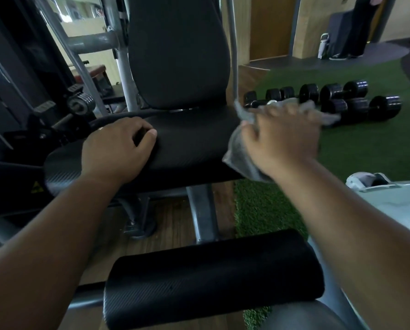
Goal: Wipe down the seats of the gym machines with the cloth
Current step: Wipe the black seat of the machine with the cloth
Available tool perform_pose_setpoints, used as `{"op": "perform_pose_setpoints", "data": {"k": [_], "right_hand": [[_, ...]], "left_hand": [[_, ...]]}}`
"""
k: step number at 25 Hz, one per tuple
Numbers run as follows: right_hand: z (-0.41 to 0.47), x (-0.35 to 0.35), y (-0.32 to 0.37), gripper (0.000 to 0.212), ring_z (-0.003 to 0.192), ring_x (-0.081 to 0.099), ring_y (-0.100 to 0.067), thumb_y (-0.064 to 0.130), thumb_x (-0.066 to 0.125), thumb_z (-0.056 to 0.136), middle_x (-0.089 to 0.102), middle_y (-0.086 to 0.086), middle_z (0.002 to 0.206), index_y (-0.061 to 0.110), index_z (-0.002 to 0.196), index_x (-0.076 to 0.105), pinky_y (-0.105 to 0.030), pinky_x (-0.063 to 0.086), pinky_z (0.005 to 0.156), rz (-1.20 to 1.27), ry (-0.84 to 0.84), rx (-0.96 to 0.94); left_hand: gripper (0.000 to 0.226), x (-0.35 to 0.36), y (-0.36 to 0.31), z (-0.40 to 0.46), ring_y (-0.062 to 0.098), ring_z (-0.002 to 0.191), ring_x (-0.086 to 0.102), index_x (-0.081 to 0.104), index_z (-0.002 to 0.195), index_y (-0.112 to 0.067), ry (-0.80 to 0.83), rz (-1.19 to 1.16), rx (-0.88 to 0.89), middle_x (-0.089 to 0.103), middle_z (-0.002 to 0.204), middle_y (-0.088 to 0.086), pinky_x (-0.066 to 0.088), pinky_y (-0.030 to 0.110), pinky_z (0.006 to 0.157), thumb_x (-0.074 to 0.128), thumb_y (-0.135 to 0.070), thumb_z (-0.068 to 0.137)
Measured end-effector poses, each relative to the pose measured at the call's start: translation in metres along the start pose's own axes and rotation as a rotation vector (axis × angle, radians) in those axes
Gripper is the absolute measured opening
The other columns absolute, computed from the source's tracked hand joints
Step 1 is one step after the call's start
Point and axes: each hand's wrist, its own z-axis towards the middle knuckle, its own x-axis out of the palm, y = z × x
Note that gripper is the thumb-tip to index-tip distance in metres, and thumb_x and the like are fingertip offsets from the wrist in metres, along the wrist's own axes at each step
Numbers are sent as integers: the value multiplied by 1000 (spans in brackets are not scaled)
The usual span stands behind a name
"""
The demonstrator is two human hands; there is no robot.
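The grey steel-framed gym machine (125,75) fills the left and centre, its tall black padded backrest (179,51) rising behind the wide black textured vinyl seat (189,141). Nearer the camera lies a black cylindrical foam leg roller (211,277). Right of the seat, a cluster of black dumbbells (330,98) rests on the green artificial turf (366,148).

The left hand (120,151) presses down on the seat's left part, fingers curled loosely, holding nothing. The right hand (282,136) is closed around the bunched grey cloth (240,158), which hangs at the seat's right edge, apparently off the surface; blur hides the fingers.

The likeliest trouble is a loose cloth tail catching on the thin grey upright bar (233,55) just beside it, or the bracing hand leaving its own patch unwiped.

The seat's middle lies open between the hands. Its right edge drops to turf, its rear meets the backrest, and the front lip faces the roller.
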Motion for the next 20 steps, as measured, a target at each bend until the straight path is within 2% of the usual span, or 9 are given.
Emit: {"op": "perform_pose_setpoints", "data": {"k": [3,5,8,10,12,14,17,19,20], "right_hand": [[-14,10,58,58,125,53,-33,50,29,97,62,-7,133,23,143,50,-51,34,99,50,-31,-297],[-21,11,46,58,126,54,-29,48,35,97,61,-4,134,23,149,42,-50,37,99,130,-47,-404],[-23,12,-11,49,122,58,-30,39,45,96,64,-8,131,16,138,54,-47,41,101,210,-163,-248],[-18,10,-32,38,112,61,-33,33,48,94,68,-9,117,11,122,62,-47,43,96,163,-218,-143],[0,4,-27,28,95,59,-33,34,43,94,66,-6,96,13,99,61,-45,41,87,122,-131,-34],[21,-5,-18,25,81,52,-29,37,39,96,58,-2,83,17,87,50,-40,35,77,113,11,38],[18,-7,-23,27,75,53,-26,39,46,96,57,3,78,16,87,58,-33,26,67,229,-6,-32],[8,-7,-36,29,75,50,-24,40,45,95,50,4,79,15,81,53,-31,28,65,255,-12,-45],[13,-9,-42,32,76,49,-24,42,42,97,49,3,81,15,81,50,-32,31,65,235,64,-7]], "left_hand": [[28,-2,2,-2,28,106,62,65,111,-38,4,-4,-12,68,117,-6,47,41,80,45,-50,97],[26,-4,3,-3,28,110,62,66,113,-38,8,-31,-20,67,121,-7,46,41,83,47,-47,97],[26,-3,2,-3,29,108,62,66,112,-37,0,-25,-15,68,120,-6,46,41,82,46,-47,97],[28,-2,3,-2,30,106,62,65,111,-37,3,-20,3,68,118,-4,47,42,80,44,-48,96],[33,-1,4,0,29,108,61,63,114,-37,29,-16,25,67,120,-5,46,42,81,39,-50,95],[39,-1,5,2,27,113,60,61,118,-39,52,-4,50,66,125,-7,45,42,84,34,-53,93],[44,1,5,3,27,116,59,61,121,-39,70,20,48,64,129,-7,45,45,88,32,-55,92],[48,2,4,3,28,116,59,61,121,-39,69,28,42,64,129,-6,45,45,88,30,-57,90],[50,3,5,5,29,115,60,61,120,-39,64,34,36,64,129,-6,45,45,87,29,-59,89]]}}
